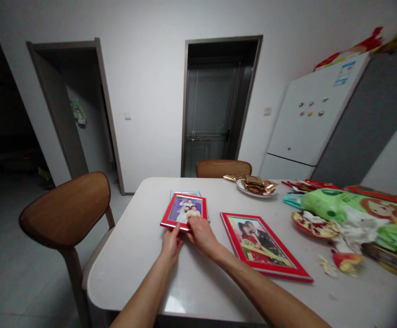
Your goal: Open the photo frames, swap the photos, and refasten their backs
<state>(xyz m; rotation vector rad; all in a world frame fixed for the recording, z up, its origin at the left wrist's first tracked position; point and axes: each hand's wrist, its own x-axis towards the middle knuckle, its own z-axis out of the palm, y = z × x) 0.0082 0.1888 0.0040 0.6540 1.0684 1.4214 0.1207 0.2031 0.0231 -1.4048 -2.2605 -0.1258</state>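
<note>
A small red photo frame lies tilted on top of a light blue flat item, near the middle of the white table. My left hand grips the frame's lower edge, its thumb on the border. My right hand is bent over the lower right part of the same frame, fingers touching the picture. Both hands are close together. To the right lies a larger red photo frame, picture side up, touched by neither hand.
On the white table are a plate of wrapped snacks, a green packet, crumpled tissues and fruit peel, all at the right. Wooden chairs stand at the left and far side.
</note>
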